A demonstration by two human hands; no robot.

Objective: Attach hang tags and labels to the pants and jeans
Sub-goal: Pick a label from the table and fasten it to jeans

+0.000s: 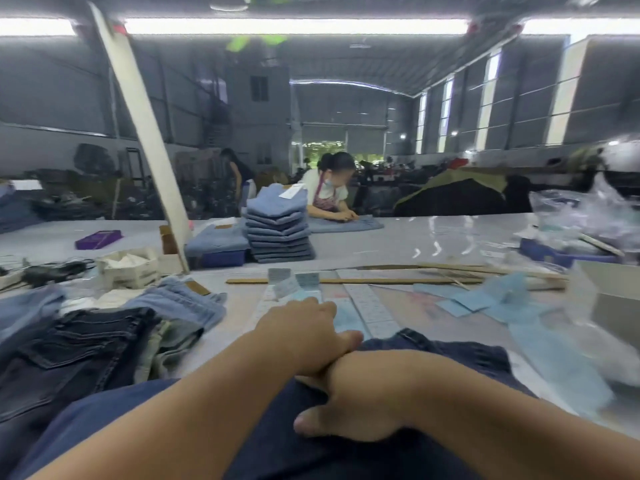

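On dark jeans (450, 351), both hands' fingers (311, 315) curled

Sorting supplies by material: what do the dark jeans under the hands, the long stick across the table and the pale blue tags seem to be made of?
Dark jeans: denim, matte navy, seams and stitching visible. Stick: probably wood, tan and flat, though blur leaves it open. Tags: likely thin card or paper, pale blue, lying flat in loose overlapping sheets.
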